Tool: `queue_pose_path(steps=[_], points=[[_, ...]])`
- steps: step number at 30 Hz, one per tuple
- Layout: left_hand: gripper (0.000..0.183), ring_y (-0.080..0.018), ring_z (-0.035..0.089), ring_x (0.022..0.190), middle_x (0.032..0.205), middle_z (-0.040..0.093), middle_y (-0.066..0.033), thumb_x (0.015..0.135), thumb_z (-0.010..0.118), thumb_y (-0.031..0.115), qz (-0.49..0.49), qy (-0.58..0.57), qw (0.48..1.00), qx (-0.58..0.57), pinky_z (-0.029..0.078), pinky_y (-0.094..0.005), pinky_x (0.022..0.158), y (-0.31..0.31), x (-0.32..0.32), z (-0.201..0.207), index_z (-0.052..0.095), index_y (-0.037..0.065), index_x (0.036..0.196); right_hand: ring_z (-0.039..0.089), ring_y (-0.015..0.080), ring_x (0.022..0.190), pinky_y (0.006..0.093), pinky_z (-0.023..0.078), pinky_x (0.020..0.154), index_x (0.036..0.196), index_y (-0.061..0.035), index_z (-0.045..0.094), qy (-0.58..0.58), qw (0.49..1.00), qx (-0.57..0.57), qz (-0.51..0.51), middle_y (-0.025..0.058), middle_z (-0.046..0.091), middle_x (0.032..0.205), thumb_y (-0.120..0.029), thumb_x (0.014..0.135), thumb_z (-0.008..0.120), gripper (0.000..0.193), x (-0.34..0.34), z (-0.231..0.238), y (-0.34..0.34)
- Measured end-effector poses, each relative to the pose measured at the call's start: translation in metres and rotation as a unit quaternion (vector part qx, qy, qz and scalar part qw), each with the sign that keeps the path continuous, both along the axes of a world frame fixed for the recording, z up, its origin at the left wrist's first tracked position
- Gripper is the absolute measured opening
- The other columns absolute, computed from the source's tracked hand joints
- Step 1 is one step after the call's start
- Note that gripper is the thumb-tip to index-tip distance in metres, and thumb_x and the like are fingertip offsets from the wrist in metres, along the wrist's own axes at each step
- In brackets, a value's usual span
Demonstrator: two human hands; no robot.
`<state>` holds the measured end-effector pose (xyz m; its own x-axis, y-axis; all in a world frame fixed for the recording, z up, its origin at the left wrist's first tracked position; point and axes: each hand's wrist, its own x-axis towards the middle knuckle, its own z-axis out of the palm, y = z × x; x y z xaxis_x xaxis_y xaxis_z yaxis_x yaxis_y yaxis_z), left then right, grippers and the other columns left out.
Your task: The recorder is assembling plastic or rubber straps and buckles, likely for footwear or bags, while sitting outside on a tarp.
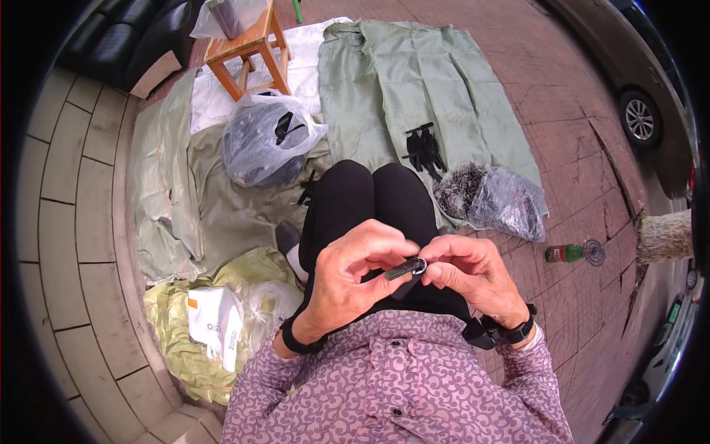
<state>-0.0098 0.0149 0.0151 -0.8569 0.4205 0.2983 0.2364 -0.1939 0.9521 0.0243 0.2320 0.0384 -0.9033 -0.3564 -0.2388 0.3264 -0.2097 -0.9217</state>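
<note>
wore a purple patterned shirt [384, 374]; gripped a small dark piece [399, 269] in left hand [347, 270], pinched its shiny end with right hand [475, 275], above black trousers [339, 196].

L hand [344, 274] pinches small dark strip [399, 270] w/ shiny ring [419, 266] at one end; R hand [473, 275] fingertips on ring end. Both over black-clad lap [347, 211]. Fwd-L of knees: translucent bag [255, 155] w/ dark stuff, near wooden stool [238, 46]. Fwd-R: black strips [424, 152] on green sheet [370, 74], dark-filled clear bag [510, 203] nearby. Far R: green btl [565, 254] on paving [566, 325]. Lower L: white pkg [211, 314] on yellow sack [166, 318].
</note>
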Motion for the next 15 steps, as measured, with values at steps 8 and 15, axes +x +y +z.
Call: queue_pose_path(steps=[8,15], points=[[0.022,-0.0128,0.068,0.079,0.091,0.069,-0.0089,0.089,0.070,-0.001,-0.098,-0.316,0.944,0.019,0.056,-0.0236,0.071,-0.010,0.010,0.000,0.063,-0.005,0.109,0.054,0.0017,0.073,0.0186,0.041,0.061,0.101,0.0009,0.066,-0.024,1.000,-0.013,0.010,-0.0028,0.063,0.083,-0.004,0.093,0.069,0.010,0.004,-0.003,0.001],[0.010,-0.0086,0.061,0.066,0.086,0.065,-0.0067,0.089,0.070,0.001,-0.148,-0.340,0.927,-0.055,0.050,-0.0210,0.059,-0.028,0.006,0.007,0.063,-0.004,0.095,0.048,-0.0012,0.067,0.0177,0.035,0.056,0.098,0.0011,0.066,-0.089,0.994,-0.017,0.056,-0.0046,0.061,0.076,-0.004,0.095,0.066,0.006,0.007,0.003,0.004]])
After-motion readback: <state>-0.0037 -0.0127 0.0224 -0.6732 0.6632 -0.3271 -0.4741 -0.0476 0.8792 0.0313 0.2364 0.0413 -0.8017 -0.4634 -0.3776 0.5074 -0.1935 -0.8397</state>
